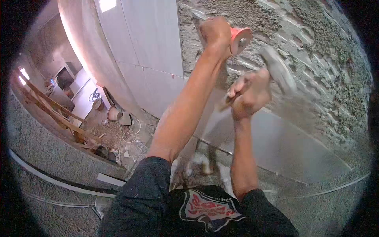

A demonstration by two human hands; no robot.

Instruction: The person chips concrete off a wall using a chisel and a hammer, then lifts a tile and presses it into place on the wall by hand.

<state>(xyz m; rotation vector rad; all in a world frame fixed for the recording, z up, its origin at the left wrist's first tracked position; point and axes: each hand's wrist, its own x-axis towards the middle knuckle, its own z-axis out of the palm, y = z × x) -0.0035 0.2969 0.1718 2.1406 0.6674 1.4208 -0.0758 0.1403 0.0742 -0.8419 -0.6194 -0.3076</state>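
1. Leftmost, wooden poles (51, 104) lean near a bucket (114, 113).
2. Next, my left forearm covers part of the pale tiles (148, 27).
3. My left hand (216, 33) is clenched behind a red round guard (241, 41), before the rough wall (316, 67).
4. My right hand (252, 93) grips the hammer (278, 70), its blurred head right of the guard.

You're in a building under construction or renovation: rough, gouged plaster (308, 59) beside pale wall panels (150, 35), and at far left, buckets (113, 113) on a rubble-strewn floor (114, 136), near what look like wooden poles (55, 106).
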